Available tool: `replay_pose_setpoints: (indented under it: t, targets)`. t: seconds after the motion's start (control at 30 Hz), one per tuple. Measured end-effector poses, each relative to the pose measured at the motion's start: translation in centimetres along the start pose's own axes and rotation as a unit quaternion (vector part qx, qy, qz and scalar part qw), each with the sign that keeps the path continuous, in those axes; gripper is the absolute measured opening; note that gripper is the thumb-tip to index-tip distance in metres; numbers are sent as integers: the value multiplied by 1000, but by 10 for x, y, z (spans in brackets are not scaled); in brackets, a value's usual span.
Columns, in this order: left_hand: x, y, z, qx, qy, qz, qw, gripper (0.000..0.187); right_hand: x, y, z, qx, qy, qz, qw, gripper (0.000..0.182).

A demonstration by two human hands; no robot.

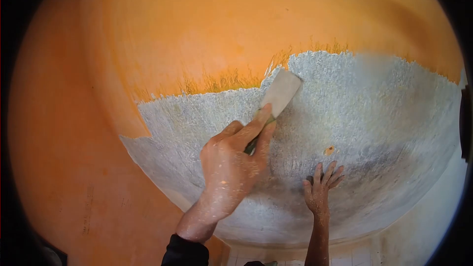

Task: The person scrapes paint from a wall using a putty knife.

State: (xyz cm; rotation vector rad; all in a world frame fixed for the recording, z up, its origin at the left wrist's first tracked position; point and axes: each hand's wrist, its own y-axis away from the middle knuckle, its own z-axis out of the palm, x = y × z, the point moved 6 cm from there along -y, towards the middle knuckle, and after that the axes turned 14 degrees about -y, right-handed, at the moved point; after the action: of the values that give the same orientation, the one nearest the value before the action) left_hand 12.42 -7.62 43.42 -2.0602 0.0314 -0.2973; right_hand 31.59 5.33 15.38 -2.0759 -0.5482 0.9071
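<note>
My left hand [231,162] is closed around the handle of a scraper [282,91], its index finger stretched along toward the wide flat blade. The blade's end lies against the wall at the ragged border between orange paint [256,24] and a rough grey-white surface [345,103]. Most of the handle is hidden in my fingers. Lower and to the right, my right hand [322,187] rests on the grey area with its fingers spread, holding nothing. Pale flecks speckle both hands and forearms.
A small orange spot [329,150] sits on the grey surface above my right hand. Another orange wall face [59,157] adjoins on the left. Pale tiles [295,255] show at the bottom. A dark upright object [465,123] stands at the right edge.
</note>
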Motion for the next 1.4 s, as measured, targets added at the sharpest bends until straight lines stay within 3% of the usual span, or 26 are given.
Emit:
replay_pose_setpoints:
  t: [0.97, 1.1, 1.2, 1.3, 1.33, 1.4]
  targets:
    - [17, -17, 1, 20, 11, 30, 999, 30, 4, -1, -1, -20, -16, 25, 999, 65]
    - [-12, 32, 19, -16, 20, -28, 999, 32, 5, -3, 0, -33, -16, 33, 999, 66]
    - [-17, 50, 29, -59, 130, -57, 988, 34, 7, 0, -2, -42, -12, 35, 998, 67]
    - [-27, 58, 37, -86, 246, -137, 956, 31, 6, 0, -3, -24, -33, 35, 999, 65]
    - [-32, 60, 55, -170, 343, -169, 908, 30, 6, -1, -3, -20, -32, 31, 999, 65]
    - [-36, 65, 88, -324, 513, -227, 762, 31, 6, 1, 0, -16, -32, 26, 999, 65]
